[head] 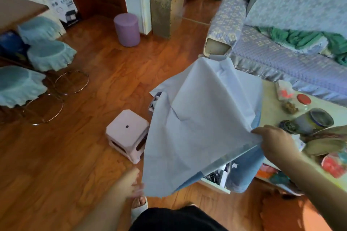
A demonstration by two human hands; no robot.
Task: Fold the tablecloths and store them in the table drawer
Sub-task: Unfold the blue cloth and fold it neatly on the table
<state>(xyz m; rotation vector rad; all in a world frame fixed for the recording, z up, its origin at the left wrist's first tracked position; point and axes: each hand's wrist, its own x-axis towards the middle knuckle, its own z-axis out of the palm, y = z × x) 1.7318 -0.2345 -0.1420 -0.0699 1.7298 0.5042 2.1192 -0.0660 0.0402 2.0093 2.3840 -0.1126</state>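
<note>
Tablecloth, pale blue and thin, hangs in the air in front of us, partly draped over the near end of the low table and trailing toward the wooden floor. Our right hand pinches its upper right edge between thumb and fingers, holding that side raised. Our left hand sits at the lower left corner of the cloth; it is motion-blurred, and we cannot tell whether its fingers grip the fabric or only touch it. Below the cloth, an open table drawer shows cables and small items inside. On the tabletop to the right stand a metal tin, a jar with a red lid and a tissue pack. A pink plastic stool stands on the floor just left of the cloth. A purple cylindrical pouf stands farther back near the door frame. Three stools with light blue ruffled covers line the left side. A sofa with a lilac patterned cover runs behind the table, with green fabric lying on its seat.
</note>
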